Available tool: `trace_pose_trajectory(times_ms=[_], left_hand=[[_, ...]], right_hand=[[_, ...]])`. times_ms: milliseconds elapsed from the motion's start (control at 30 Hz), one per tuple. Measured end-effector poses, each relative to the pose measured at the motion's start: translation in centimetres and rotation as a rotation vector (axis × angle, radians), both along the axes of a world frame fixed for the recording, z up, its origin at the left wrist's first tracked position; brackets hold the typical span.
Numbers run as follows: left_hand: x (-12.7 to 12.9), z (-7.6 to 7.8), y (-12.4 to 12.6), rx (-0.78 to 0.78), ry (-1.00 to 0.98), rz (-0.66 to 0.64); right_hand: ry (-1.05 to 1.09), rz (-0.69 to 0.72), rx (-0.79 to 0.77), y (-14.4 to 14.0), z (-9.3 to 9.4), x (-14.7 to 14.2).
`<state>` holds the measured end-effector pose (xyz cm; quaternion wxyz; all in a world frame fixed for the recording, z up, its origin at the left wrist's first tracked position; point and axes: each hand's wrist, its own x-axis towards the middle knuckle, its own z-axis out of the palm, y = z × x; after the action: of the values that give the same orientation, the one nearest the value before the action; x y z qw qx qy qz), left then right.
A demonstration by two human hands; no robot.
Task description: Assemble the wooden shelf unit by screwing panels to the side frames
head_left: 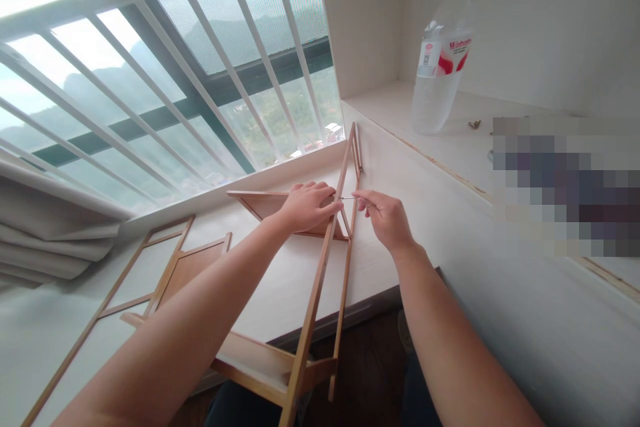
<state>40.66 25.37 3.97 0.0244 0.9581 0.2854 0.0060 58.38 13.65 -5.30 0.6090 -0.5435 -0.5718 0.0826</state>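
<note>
A slim wooden frame (pixel 320 273) with long side posts leans across the white ledge (pixel 285 280). My left hand (pixel 307 205) grips its near post, thumb lying against the wood and fingers over the edge of a brown panel (pixel 260 203). From the right, my right hand (pixel 383 217) pinches a thin metal rod (pixel 349 198) between thumb and fingertips. The rod points level at the post beside my left fingers. Its tip and exact kind are too small to make out.
A second wooden frame (pixel 120 273) lies to the left, near a grey curtain (pixel 60 220). White window bars (pixel 210 47) rise behind. On the right shelf stand a clear plastic bottle (pixel 440 90) and small metal fasteners (pixel 474 124); a pixelated patch hides part of that shelf.
</note>
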Motion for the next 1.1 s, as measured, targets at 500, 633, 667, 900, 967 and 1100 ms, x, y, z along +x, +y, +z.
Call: trace_pose_trajectory(times_ms=[500, 633, 667, 900, 967, 1100], left_hand=[[0.1, 0.2, -0.2, 0.000, 0.007, 0.003], [0.1, 0.3, -0.3, -0.004, 0.006, 0.008], [0.1, 0.4, -0.3, -0.006, 0.006, 0.009], [0.0, 0.2, -0.2, 0.004, 0.006, 0.002], [0.0, 0.1, -0.1, 0.009, 0.003, 0.001], [0.0, 0.1, -0.1, 0.007, 0.002, 0.002]], right_hand=[[0.117, 0.000, 0.054, 0.6, -1.4, -0.5], [0.116, -0.010, 0.069, 0.8, -1.9, -0.3], [0.112, -0.015, 0.076, 0.8, -1.9, -0.3], [0.299, 0.037, -0.055, 0.4, -0.6, -1.0], [0.451, 0.066, -0.128, 0.4, 0.2, -1.4], [0.745, 0.162, -0.251, 0.8, 1.3, -2.0]])
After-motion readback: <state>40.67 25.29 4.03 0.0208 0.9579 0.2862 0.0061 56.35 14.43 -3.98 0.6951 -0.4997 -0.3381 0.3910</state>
